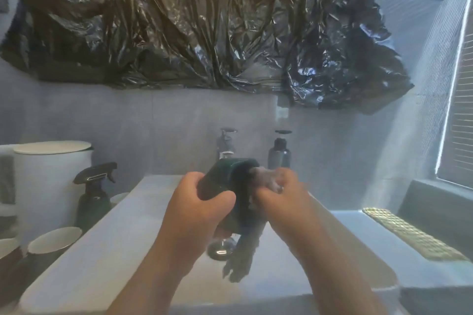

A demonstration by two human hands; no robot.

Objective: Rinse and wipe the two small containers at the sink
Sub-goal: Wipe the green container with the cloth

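Note:
Above the white sink basin (107,250), my left hand (194,202) grips a small dark green container (225,174), tilted with its mouth toward the right. My right hand (279,189) holds a dark cloth (243,245), with its fingers pushed into the container's mouth. The free end of the cloth hangs down over the drain (220,248). A second small container with a pale inside (55,239) stands on the counter at the left.
The tap (225,144) rises behind the basin, with a grey pump bottle (279,153) to its right. A dark spray bottle (93,194) and a tall white bin (51,179) stand at the left. A gold mesh tray (409,234) lies at the right.

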